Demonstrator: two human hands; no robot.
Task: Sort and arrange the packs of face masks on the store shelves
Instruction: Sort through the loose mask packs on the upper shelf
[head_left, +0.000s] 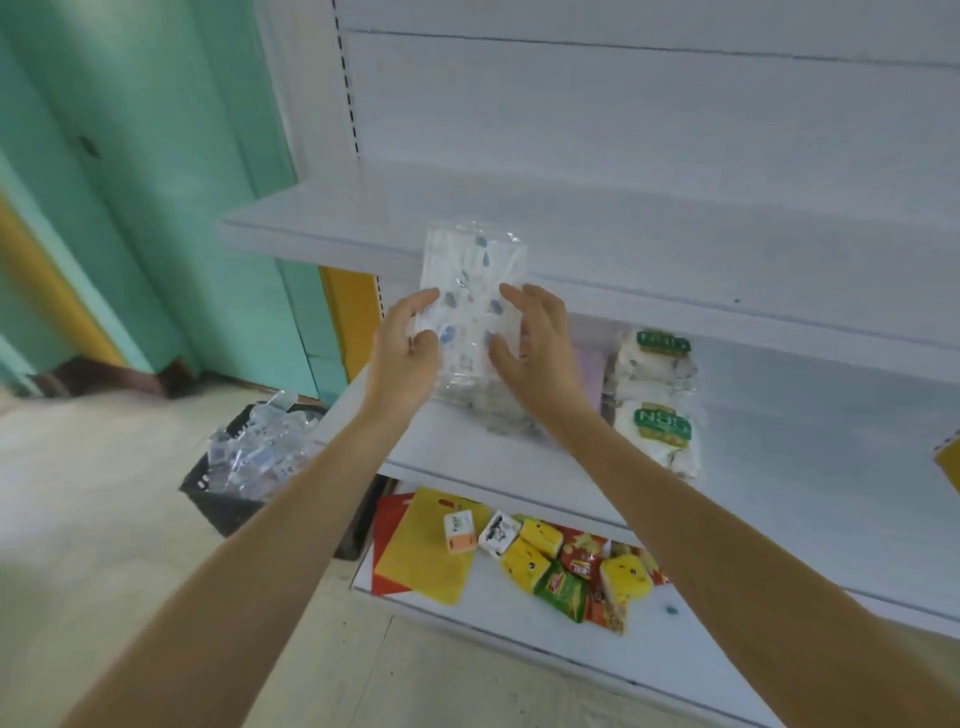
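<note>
A clear plastic pack of white face masks with blue-grey print (472, 280) stands upright in front of the upper shelf's edge. My left hand (408, 353) grips its lower left side and my right hand (540, 348) grips its lower right side. Under my hands more clear mask packs (506, 415) lie on the middle shelf (441, 447). To their right, on the same shelf, lie two stacked packs with green labels (657, 400). A black crate (249, 467) on the floor at the left holds several more clear packs.
The white upper shelf (675, 244) carries nothing in view. The bottom shelf (519, 623) holds yellow and red boards, small boxes and snack packets. A teal wall and a yellow post stand at the left. A yellow item shows at the right edge (950, 462).
</note>
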